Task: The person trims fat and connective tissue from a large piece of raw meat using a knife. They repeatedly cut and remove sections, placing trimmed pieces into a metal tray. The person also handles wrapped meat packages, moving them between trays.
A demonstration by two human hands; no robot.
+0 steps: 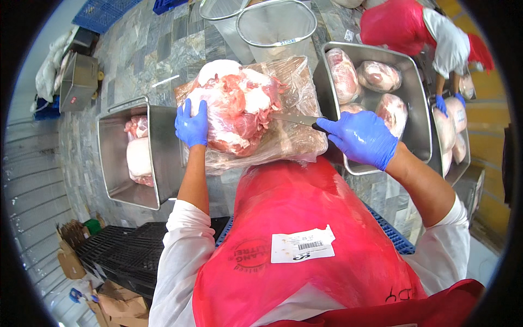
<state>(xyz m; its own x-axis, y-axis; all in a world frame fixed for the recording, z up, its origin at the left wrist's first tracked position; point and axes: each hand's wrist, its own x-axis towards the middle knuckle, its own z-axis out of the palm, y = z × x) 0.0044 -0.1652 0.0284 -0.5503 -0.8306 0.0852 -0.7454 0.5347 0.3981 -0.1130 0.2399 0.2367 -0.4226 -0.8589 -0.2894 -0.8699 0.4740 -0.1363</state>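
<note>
A large piece of raw red-and-white meat (pixel 231 103) lies on crumpled plastic wrap over a board (pixel 294 141) in front of me. My left hand (pixel 192 122), in a blue glove, rests against the meat's left side with its fingers spread. My right hand (pixel 359 139), also gloved, is closed on the black handle of a knife (pixel 297 119). The blade points left, its tip at the meat's lower right side; whether it is in the meat I cannot tell.
Steel bins hold meat, one at left (pixel 111 174), one at right (pixel 419 109). Lined containers (pixel 275 27) stand beyond the board. A co-worker in a red apron (pixel 395 24) bends over another bin at upper right, gloved hands on meat. Black plastic pallets (pixel 125 245) lie at lower left.
</note>
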